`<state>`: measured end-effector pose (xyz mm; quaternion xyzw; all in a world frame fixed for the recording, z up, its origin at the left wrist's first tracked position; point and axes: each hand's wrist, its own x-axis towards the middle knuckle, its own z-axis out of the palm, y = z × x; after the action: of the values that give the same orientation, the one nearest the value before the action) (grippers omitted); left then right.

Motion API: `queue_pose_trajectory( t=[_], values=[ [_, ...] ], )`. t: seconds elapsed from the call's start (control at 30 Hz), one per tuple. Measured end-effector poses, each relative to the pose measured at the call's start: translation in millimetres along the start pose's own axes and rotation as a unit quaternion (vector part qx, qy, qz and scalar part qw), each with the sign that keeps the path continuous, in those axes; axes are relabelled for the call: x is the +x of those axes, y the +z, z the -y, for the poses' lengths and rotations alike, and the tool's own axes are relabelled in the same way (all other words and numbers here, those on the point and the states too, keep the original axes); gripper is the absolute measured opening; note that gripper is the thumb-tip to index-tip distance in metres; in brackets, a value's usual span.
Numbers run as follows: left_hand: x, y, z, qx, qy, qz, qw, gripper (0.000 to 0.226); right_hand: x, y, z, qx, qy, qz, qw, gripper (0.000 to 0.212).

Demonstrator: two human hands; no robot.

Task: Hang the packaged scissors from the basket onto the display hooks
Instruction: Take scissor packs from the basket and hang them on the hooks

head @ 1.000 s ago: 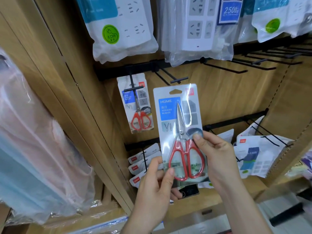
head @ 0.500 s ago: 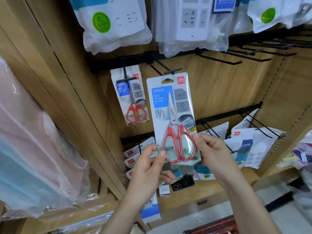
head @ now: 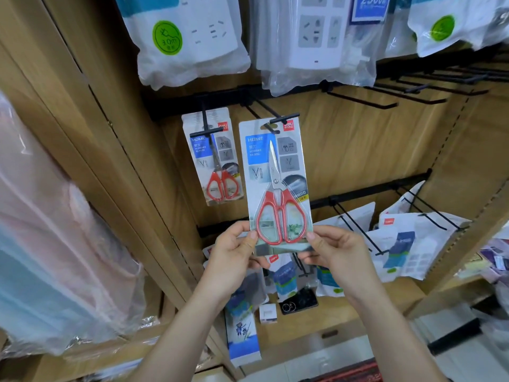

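Fingers of left hand (head: 234,244) and right hand (head: 334,248) pinch scissors pack (head: 276,186) bottom corners, hang hole at empty hook (head: 278,121) tip; likely next: slide pack rearward.

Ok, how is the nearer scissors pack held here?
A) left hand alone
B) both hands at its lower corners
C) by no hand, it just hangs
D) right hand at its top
B: the left hand and right hand each pinch a lower corner of the pack.
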<state>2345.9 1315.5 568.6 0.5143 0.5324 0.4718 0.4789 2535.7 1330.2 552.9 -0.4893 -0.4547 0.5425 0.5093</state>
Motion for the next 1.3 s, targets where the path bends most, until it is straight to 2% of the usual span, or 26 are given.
queue_pose_trajectory(
  t=[0.17,0.3,0.4,0.53,0.67,0.8,0.9,1.03,1.17,1.3],
  values=[
    [34,6,1,0.054,0.035,-0.084,0.994,0.021,12,8,0,0.056,-0.019,-0.026,0.998,0.018],
    [71,6,-2,0.079,0.042,-0.161,0.983,0.018,17,-6,-1,0.010,-0.008,-0.026,1.000,0.019],
    [101,7,-6,0.084,0.022,-0.193,0.977,0.025,13,-22,-10,-0.026,0.019,-0.028,0.999,0.020],
    [120,16,5,0.009,-0.046,-0.195,0.980,0.017,5,-41,-26,-0.049,0.052,-0.024,0.997,0.023],
    [125,15,22,-0.117,-0.103,-0.213,0.964,0.012,-5,-57,-36,-0.037,0.062,-0.044,0.996,0.020],
    [127,13,37,-0.127,-0.141,-0.205,0.960,0.019,-18,-67,-41,-0.010,0.069,-0.079,0.994,0.018],
    [124,11,41,-0.079,-0.146,-0.189,0.968,0.012,-31,-68,-46,-0.016,0.072,-0.091,0.993,0.019],
    [114,18,40,0.032,-0.113,-0.134,0.984,0.023,-55,-63,-53,-0.015,0.074,-0.138,0.987,0.020],
    [75,47,54,0.080,-0.071,0.022,0.994,0.025,-80,-60,-67,-0.007,0.078,-0.189,0.979,0.021],
    [23,78,97,0.110,-0.054,0.151,0.981,0.027,-116,-74,-90,-0.001,0.088,-0.259,0.962,0.020]
  ],
)
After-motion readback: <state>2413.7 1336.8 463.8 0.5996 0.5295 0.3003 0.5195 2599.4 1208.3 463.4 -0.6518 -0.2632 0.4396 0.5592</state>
